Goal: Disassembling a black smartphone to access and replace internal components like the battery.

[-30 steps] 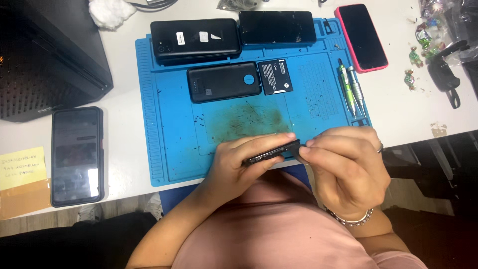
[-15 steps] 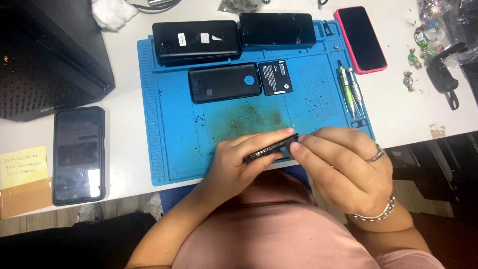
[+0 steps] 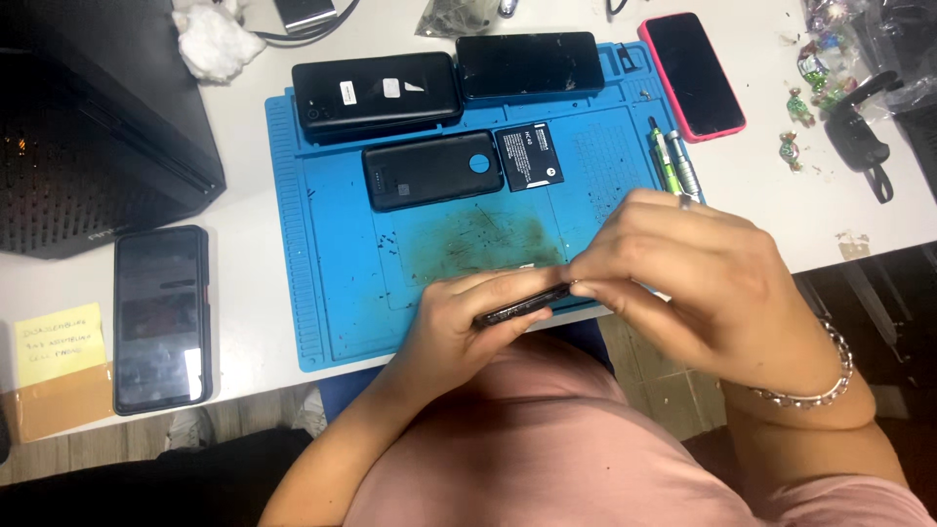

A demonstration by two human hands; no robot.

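Note:
My left hand [image 3: 464, 322] holds a thin black phone [image 3: 522, 305] edge-on over the near edge of the blue work mat [image 3: 332, 263]. My right hand [image 3: 703, 278] grips the phone's right end with its fingertips; it wears a ring and a bracelet. On the mat lie a dark phone back shell [image 3: 429, 171] and a small black battery [image 3: 527, 156]. Two more black phones [image 3: 376, 95] [image 3: 529, 64] lie along the mat's far edge.
A red-cased phone [image 3: 693, 73] lies right of the mat, with two pens [image 3: 673, 161] on the mat's right side. A black phone [image 3: 161, 317] and a yellow note [image 3: 61, 344] lie at the left. A black box [image 3: 93, 127] stands far left. Candies [image 3: 805, 98] lie at the right.
My right hand has lifted and shifted over the phone's right end, fingers now pinching its edge. The left hand keeps its hold on the phone.

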